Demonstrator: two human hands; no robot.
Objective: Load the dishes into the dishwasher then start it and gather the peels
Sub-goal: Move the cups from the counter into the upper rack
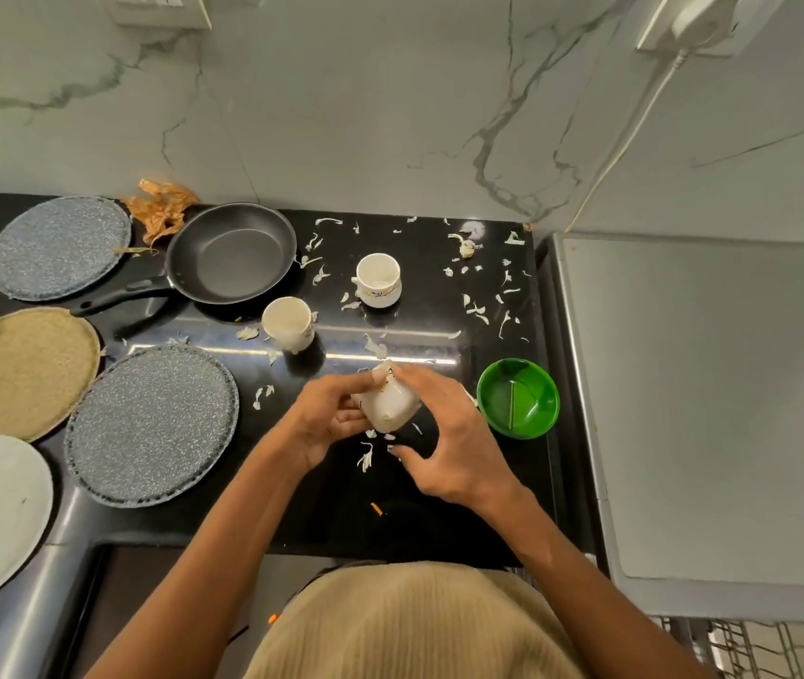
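Both hands, left and right, clasp a small white ceramic cup tipped sideways, mouth pointing near-right, above the black tabletop.

Two bare forearms, no sleeves down to the wrists. No watch, bracelet or band on either wrist. No gloves. Left hand bare, without rings on the visible fingers. Right hand bare too, back of the hand showing, knuckles plain, no rings to be seen. Short nails, pale at the tips where visible. Below and behind the hands, between the two forearms, a beige top of ribbed fabric, fine parallel ridges running lengthwise, soft matte look, no print, buttons or pockets in sight. Upper arms cut off by the bottom edge, so sleeve length unclear.
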